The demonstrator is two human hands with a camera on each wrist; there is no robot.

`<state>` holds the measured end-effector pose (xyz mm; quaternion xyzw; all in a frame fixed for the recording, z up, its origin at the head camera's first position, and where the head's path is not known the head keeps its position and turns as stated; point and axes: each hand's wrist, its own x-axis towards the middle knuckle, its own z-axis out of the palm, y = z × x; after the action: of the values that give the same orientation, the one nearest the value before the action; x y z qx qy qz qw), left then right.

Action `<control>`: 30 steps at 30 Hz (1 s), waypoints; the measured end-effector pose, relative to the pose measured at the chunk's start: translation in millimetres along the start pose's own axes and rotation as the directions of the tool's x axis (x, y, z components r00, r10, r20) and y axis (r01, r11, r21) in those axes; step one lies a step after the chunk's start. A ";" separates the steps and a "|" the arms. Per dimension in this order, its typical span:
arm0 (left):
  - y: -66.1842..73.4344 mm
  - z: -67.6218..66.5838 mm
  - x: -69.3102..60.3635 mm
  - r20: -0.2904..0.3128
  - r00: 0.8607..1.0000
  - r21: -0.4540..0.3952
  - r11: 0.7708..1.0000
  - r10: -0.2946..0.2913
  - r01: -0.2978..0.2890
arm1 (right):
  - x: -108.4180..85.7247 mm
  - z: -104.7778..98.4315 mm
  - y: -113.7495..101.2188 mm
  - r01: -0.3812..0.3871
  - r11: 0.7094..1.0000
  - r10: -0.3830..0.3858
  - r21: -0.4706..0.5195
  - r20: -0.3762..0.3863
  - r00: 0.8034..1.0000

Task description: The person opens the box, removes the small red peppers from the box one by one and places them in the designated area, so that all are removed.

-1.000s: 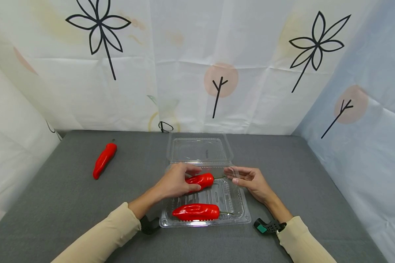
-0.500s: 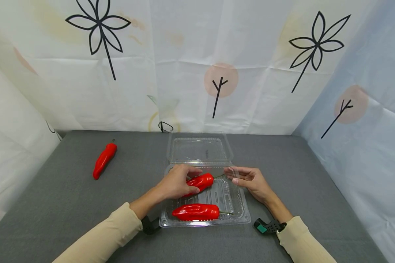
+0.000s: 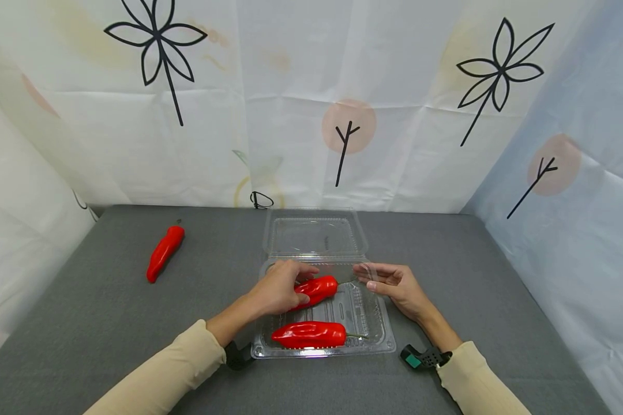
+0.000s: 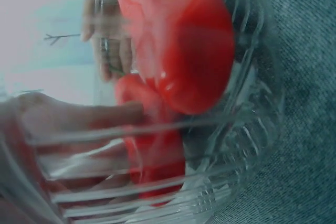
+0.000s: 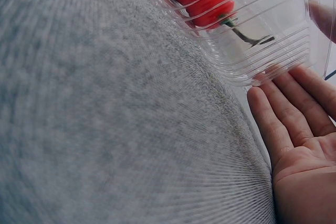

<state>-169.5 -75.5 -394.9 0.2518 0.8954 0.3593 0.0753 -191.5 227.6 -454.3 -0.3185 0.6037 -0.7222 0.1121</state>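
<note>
Inside the clear container (image 3: 322, 354), just beyond the near pepper (image 3: 308, 334), the left hand (image 3: 281, 287) pinches the held pepper (image 3: 323, 288) between thumb and fingers; the right hand (image 3: 394, 288) touches the container's right side, fingers extended. This looks like settling a second pepper; the next move probably calls for laying it flat, then easing the thumb off without nudging its neighbour. Its stem points right, its long axis slanting, stem end farther from the person (the hand partly covers the tip end). The near pepper lies almost straight left to right, stem rightward. On the bench (image 3: 446, 248), well left, a third pepper (image 3: 165, 253) points its stem away.
</note>
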 end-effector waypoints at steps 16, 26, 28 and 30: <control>-0.8 1.0 -0.1 0.018 1.000 0.013 1.000 0.005 -0.005 | -0.3 0.0 -0.1 0.008 1.000 -0.008 0.008 0.014 1.000; -1.0 -1.2 -3.5 -0.012 1.000 -0.043 0.999 0.024 -0.024 | -0.1 0.4 -1.5 -0.001 1.000 0.001 -0.004 0.004 1.000; -0.7 -2.4 -4.6 -0.020 0.999 -0.050 0.998 0.029 -0.030 | -0.1 0.6 -1.6 -0.001 1.000 0.001 -0.006 0.002 1.000; -0.5 -3.3 -5.5 -0.023 0.999 -0.054 0.998 0.035 -0.036 | -0.2 0.6 -1.4 0.000 1.000 0.000 -0.007 0.002 1.000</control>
<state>-165.9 -80.5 -393.1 0.2614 0.8815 0.3878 0.0657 -190.7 227.6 -453.0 -0.3196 0.6060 -0.7199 0.1115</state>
